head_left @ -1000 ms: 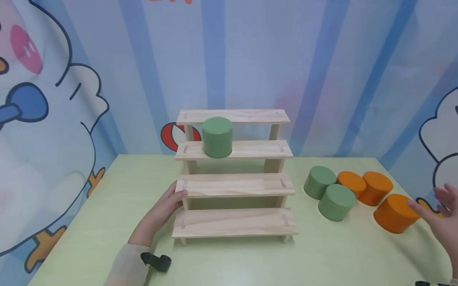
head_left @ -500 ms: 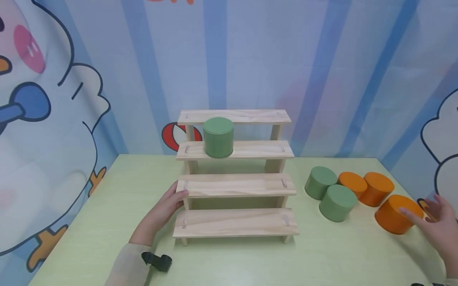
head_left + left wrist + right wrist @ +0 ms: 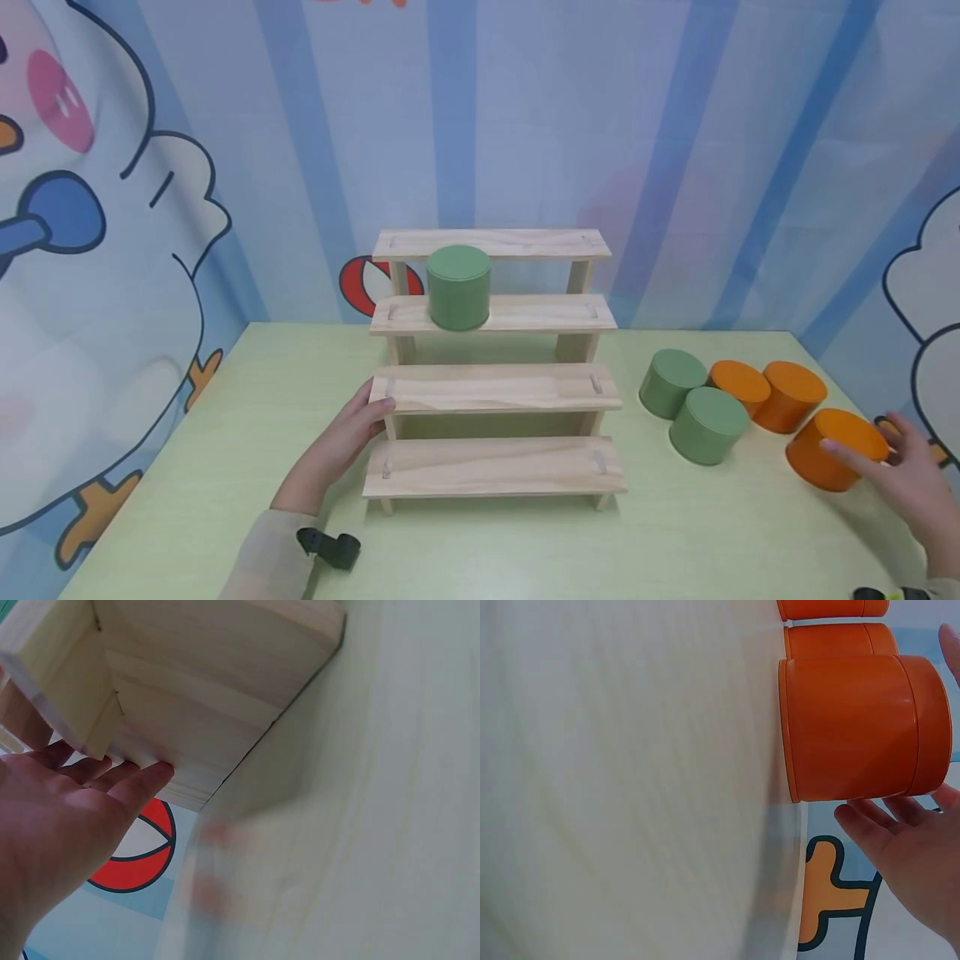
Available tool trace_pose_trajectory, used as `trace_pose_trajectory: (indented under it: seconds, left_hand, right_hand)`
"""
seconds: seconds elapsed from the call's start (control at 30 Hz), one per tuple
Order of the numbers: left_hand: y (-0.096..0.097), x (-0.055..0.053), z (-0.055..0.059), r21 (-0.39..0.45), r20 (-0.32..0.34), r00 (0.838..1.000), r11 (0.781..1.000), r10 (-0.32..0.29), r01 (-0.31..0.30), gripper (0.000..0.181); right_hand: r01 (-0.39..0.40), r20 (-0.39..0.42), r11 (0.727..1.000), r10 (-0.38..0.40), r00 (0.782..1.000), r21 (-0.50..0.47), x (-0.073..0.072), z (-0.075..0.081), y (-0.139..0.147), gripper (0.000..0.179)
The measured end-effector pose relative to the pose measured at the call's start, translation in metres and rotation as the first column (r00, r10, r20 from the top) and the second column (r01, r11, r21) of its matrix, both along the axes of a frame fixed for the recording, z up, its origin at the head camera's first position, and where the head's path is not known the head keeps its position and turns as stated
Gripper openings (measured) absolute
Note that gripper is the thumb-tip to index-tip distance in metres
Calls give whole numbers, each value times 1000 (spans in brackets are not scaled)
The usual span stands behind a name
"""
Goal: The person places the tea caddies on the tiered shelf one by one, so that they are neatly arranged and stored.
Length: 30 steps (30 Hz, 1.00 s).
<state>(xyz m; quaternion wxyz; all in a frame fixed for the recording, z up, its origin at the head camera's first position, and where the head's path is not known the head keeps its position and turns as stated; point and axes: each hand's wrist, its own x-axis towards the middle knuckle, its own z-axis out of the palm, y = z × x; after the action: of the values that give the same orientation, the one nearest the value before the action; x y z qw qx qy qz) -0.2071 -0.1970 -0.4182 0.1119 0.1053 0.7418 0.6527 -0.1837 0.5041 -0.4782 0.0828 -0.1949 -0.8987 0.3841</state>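
In the head view a four-tier wooden stepped shelf (image 3: pixel 495 387) stands mid-table. My left hand (image 3: pixel 341 437) holds its left side, thumb at the end of the second tier from the bottom. The left wrist view has those fingers (image 3: pixel 146 784) against the shelf's side panel (image 3: pixel 195 697). One round green tin (image 3: pixel 458 287) sits on the third tier up, left of its middle. At the far right, my right hand (image 3: pixel 903 471) is spread about the nearest orange tin (image 3: pixel 825 462). In the right wrist view its fingers (image 3: pixel 870 825) lie right beside the tin's wall, thumb apart.
Two green tins (image 3: pixel 705 429) stand right of the shelf, with two more orange tins (image 3: pixel 793 392) close behind and beside them. A light green tabletop (image 3: pixel 525 550) lies under everything. A printed blue curtain (image 3: pixel 525 125) rises behind the table.
My right hand has moved left and down from the right edge to the nearest orange tin. The left hand has kept its place on the shelf.
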Motion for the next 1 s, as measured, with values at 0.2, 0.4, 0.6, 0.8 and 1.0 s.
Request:
trace_pose_trajectory:
  seconds: [0.2,0.4,0.6,0.8,1.0]
  left_hand:
    - [0,0,-1,-1,4,1000,1000,7,-7,69]
    - [0,-1,-1,-3,9,1000,1000,12,-12,69]
    - [-1,-1,-1,9,-19,1000,1000,-9,9,68]
    - [-1,0,-1,13,-16,1000,1000,-13,13,68]
    - [-1,0,-1,17,-19,1000,1000,-17,18,67]
  right_hand:
    - [-26,33,1000,26,999,-2,-1,1,-3,114]
    - [-47,50,999,46,998,18,-1,2,-4,115]
    - [-59,61,998,58,996,16,3,7,-11,111]
    - [-78,44,995,76,996,57,12,26,-32,95]
    - [-63,56,997,61,997,34,20,44,-51,95]
